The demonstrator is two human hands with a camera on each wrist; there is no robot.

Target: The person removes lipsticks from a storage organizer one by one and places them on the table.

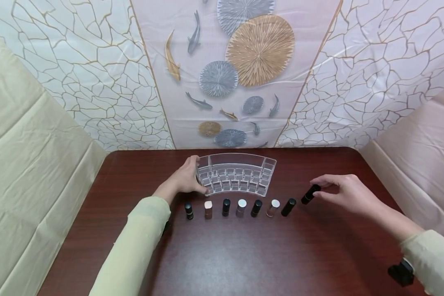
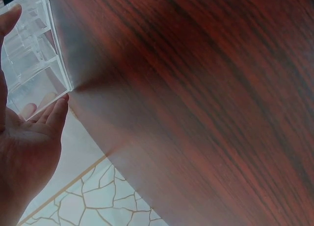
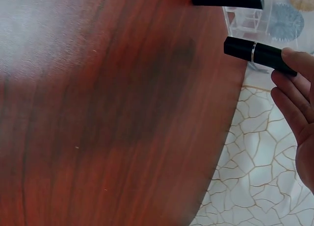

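A clear plastic lipstick organizer with stepped rows of small compartments stands toward the back of the table. My left hand grips its left end, thumb at the front corner and fingers round the far side; the left wrist view shows the fingers at the organizer's edge. At the right, my right hand pinches a black lipstick between thumb and fingertips. It is tilted, and a thin silver band circles the lipstick in the right wrist view. Beside it stands another black lipstick.
In front of the organizer several lipsticks stand in a row: a black one at the left end, a gold-pink one, a silver-capped one and others. A patterned cloth hangs behind the dark wooden table.
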